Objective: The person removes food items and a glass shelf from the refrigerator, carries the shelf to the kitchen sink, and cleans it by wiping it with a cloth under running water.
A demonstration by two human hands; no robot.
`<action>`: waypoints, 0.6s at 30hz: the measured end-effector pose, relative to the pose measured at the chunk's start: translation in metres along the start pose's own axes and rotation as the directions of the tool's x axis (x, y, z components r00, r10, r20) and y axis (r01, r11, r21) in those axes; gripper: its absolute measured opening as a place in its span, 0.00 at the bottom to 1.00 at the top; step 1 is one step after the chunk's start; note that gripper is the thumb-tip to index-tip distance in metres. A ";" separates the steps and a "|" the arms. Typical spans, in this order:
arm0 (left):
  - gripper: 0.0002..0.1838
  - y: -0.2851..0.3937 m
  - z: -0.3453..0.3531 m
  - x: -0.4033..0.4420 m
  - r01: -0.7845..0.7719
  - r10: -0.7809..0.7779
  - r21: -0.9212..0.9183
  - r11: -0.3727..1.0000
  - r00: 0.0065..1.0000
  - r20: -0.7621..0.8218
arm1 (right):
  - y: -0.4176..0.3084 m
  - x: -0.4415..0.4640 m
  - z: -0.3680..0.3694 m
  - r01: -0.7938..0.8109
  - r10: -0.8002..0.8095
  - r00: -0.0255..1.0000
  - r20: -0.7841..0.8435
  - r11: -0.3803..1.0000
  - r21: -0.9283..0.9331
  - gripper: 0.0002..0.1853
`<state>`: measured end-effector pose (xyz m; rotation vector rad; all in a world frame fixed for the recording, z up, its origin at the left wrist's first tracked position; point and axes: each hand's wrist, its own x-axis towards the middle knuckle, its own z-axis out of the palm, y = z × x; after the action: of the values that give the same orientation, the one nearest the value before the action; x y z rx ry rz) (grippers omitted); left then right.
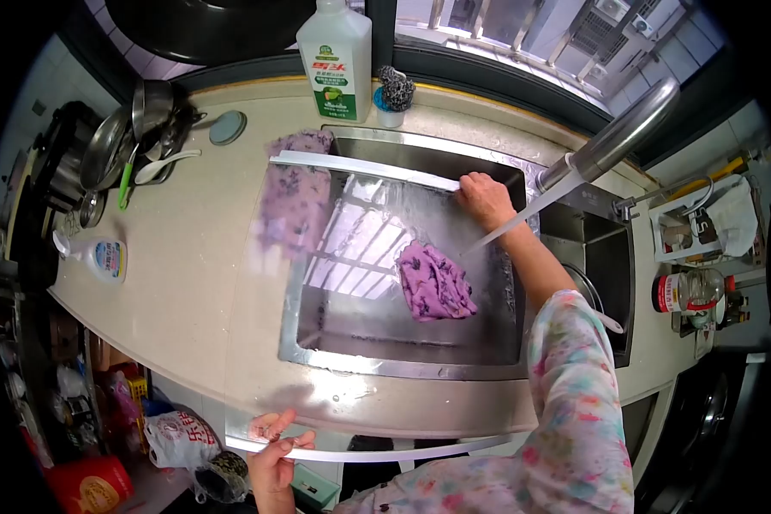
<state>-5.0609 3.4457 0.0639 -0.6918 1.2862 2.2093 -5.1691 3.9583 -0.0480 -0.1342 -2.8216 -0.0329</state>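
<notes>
My left hand (276, 458) is closed around the near white edge strip of a clear panel (355, 231), which looks like a glass shelf. My right hand (486, 200) grips the far strip at its right end. The panel spans the steel sink (407, 371) and reflects the window bars. A crumpled purple patterned cloth (435, 281) lies within the sink's outline; I cannot tell whether it rests on the panel or below it. Another purple patterned cloth (295, 193) on the left counter looks hazy, partly behind the panel. Water runs from the faucet (612, 128) past my right forearm.
A large detergent bottle (336, 64) and a steel scrubber (396, 88) on a cup stand behind the sink. At left are a spray bottle (103, 259), a round lid (228, 128) and several pans (107, 150). A handled strainer (584, 287) sits in the smaller right basin.
</notes>
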 end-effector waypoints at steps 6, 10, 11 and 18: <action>0.28 0.001 0.006 -0.002 0.003 -0.003 0.005 1.000 0.999 -0.045 | 0.016 -0.009 -0.013 0.004 0.002 0.996 0.092 0.998 -0.065 0.05; 0.27 -0.006 0.006 -0.002 -0.011 0.010 -0.012 1.000 0.997 -0.082 | -0.001 0.020 -0.008 0.078 -0.076 0.995 0.068 0.996 -0.030 0.06; 0.27 -0.006 0.009 -0.004 -0.006 0.006 0.005 1.000 0.997 -0.083 | -0.008 0.028 -0.009 0.096 -0.095 0.993 0.070 0.995 -0.013 0.06; 0.27 -0.009 0.008 -0.004 -0.066 0.065 -0.001 0.998 0.993 -0.098 | 0.013 0.014 -0.009 0.020 -0.016 0.990 0.139 0.999 -0.027 0.06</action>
<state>-5.0534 3.4561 0.0637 -0.7789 1.3707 2.2561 -5.1785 3.9725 -0.0348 -0.1219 -2.9623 -0.0698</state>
